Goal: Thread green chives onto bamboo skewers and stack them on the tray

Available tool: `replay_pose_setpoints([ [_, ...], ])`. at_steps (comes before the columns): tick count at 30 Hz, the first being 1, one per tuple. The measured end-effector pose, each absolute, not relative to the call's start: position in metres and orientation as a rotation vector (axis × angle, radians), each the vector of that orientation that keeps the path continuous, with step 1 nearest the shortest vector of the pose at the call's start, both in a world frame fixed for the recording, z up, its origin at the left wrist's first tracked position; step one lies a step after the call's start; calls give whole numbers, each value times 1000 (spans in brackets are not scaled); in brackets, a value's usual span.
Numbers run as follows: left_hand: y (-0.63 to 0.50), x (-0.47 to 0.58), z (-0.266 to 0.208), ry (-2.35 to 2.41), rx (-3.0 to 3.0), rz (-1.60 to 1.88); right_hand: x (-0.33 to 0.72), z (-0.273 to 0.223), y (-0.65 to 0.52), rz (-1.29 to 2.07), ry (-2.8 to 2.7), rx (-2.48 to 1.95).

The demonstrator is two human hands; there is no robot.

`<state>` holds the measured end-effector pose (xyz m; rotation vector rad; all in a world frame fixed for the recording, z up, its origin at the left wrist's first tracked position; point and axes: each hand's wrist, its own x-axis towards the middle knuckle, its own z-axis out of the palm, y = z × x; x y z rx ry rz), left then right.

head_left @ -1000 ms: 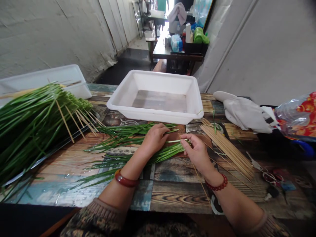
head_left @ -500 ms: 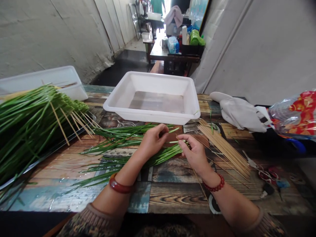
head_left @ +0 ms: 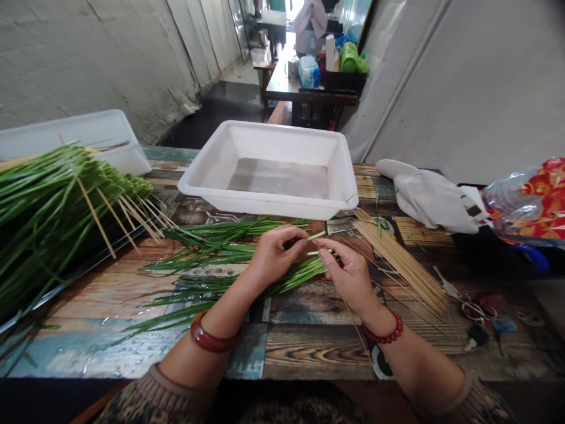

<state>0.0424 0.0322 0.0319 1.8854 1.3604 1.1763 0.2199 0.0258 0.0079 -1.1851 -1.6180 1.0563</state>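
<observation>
Between the thumb and fingers of my left hand (head_left: 274,253) is a chive (head_left: 316,235), its pale cut end pointing right toward the other hand. My right hand (head_left: 348,272) pinches a thin bamboo skewer (head_left: 356,331) whose lower end slants down toward the table's front edge. Chive stalks (head_left: 302,272) lie at that hand's fingertips, leaves trailing left; whether the skewer passes through them is hidden by the fingers. More loose chives (head_left: 229,231) are spread on the table behind my left hand. A bundle of bamboo skewers (head_left: 401,265) lies right of my right hand.
At the left, skewered chives (head_left: 39,218) are heaped on a metal tray (head_left: 57,296). A white plastic tub (head_left: 265,203) stands beyond my hands. On the right are a pale cap (head_left: 419,200), scissors (head_left: 470,307), keys (head_left: 477,337) and a red-patterned plastic bag (head_left: 542,197).
My left hand has moved slightly right, bringing a chive's cut end close to my right fingertips. My right hand keeps its pinch on the skewer. The view has shifted slightly.
</observation>
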Motion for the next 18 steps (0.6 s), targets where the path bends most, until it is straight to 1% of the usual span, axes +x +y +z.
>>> replay_pose_setpoints([
  [18,32,45,32,1372,1887,1200,220,10,26,1050,-1637,-1196],
])
